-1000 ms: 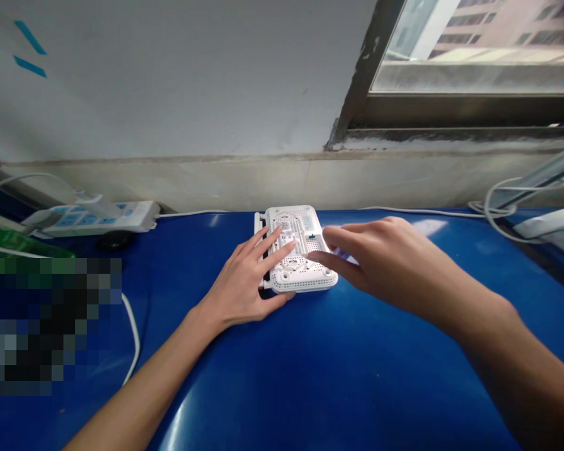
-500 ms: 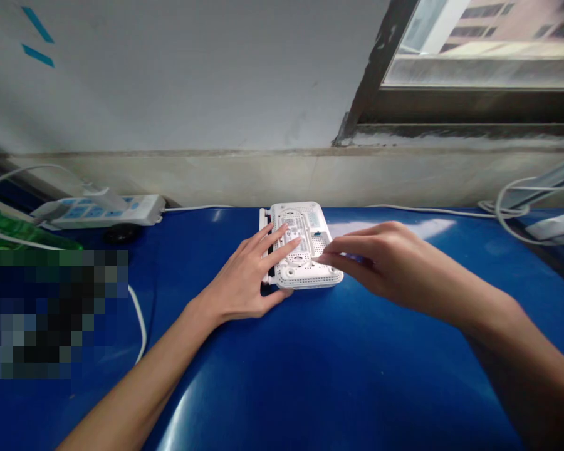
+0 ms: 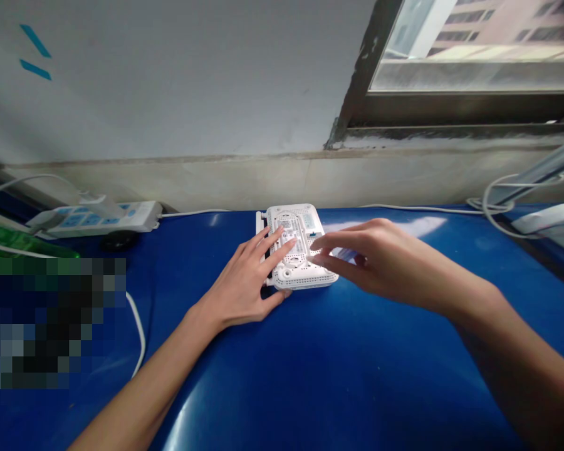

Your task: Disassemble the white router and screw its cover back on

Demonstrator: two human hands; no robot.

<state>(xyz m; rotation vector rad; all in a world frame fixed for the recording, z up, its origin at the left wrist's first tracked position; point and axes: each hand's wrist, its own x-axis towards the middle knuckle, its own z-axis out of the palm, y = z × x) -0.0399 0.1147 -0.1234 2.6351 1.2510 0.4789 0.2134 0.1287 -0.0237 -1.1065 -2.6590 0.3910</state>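
A white router (image 3: 305, 273) with antennas along its left side lies underside up on the blue table, its perforated vents and printed label facing me. My left hand (image 3: 249, 275) rests over its left part, fingers spread across the label and thumb against the near edge, holding it in place. From the right, my right hand (image 3: 366, 257) reaches over the router's right half. Its index finger and thumb are slightly apart at the vented surface, near a small dark blue mark (image 3: 313, 234). No object shows between those fingertips; the other fingers are partly hidden.
At the back left sits a white power strip (image 3: 145, 216) with a plug, beside a round black object (image 3: 119, 240). A green item (image 3: 28, 241) and a blurred-out patch lie at the left. White cables (image 3: 486, 203) run along the wall to a metal post on the right.
The thumb and index finger of my right hand, earlier pinched together at the router's surface, have parted slightly. My left hand stays on the router. The view has shifted a little.
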